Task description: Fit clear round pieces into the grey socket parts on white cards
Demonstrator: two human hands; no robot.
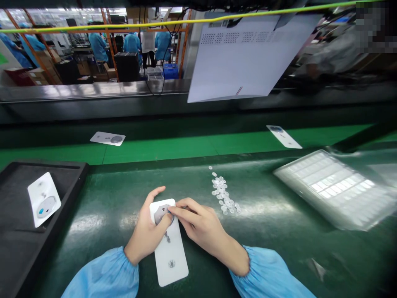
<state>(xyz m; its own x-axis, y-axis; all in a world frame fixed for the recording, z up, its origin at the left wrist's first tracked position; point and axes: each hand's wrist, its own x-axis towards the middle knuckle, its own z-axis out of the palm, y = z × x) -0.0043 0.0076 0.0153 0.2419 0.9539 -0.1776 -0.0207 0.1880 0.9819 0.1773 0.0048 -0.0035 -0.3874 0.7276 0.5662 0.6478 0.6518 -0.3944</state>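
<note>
My left hand [149, 231] grips a white rounded rectangular panel [173, 258] by its far end, with the thumb across the panel's grey oval area [159, 212] and the index finger stretched away. The panel lies tilted slightly, its near end toward me. My right hand [201, 223] reaches in from the right, its fingertips pinched together at the edge of the grey oval, close to my left thumb. Whatever is between those fingertips is too small to make out. To the right of my hands, several small clear discs [221, 190] lie scattered in a strip on the green table [260, 231].
Another white panel [43, 203] rests in a black tray [15, 231] at left. Two more panels [108, 138] [283, 136] lie on the bright green strip [186, 145] beyond. A clear plastic tray [335, 190] sits at right. A white sheet [242, 62] hangs ahead.
</note>
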